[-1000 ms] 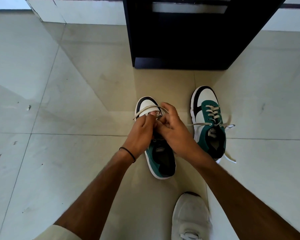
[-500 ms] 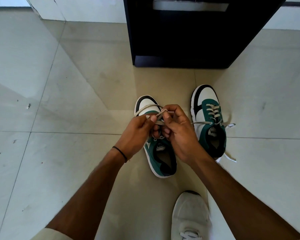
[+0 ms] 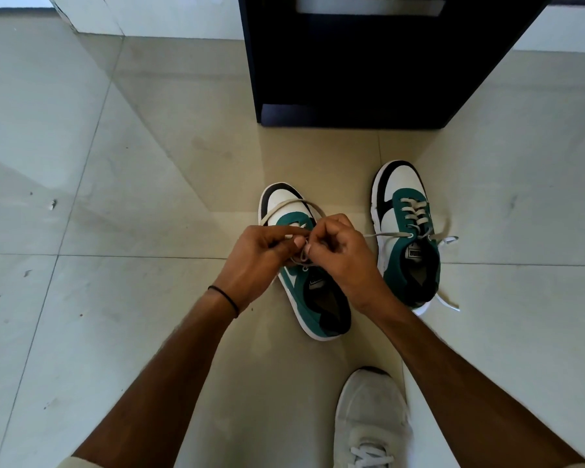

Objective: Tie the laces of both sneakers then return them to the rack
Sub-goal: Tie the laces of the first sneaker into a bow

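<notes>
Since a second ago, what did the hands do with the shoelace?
The left hand and right hand shifted only slightly, still pinching the lace of the nearer green sneaker; its loop still lies over the toe. The other green sneaker, the black rack and the white shoe stayed put.

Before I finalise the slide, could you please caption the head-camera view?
Mid-knot: left hand and right hand pinch the lace over one green-and-white sneaker; the second sneaker beside it lies untied.
</notes>
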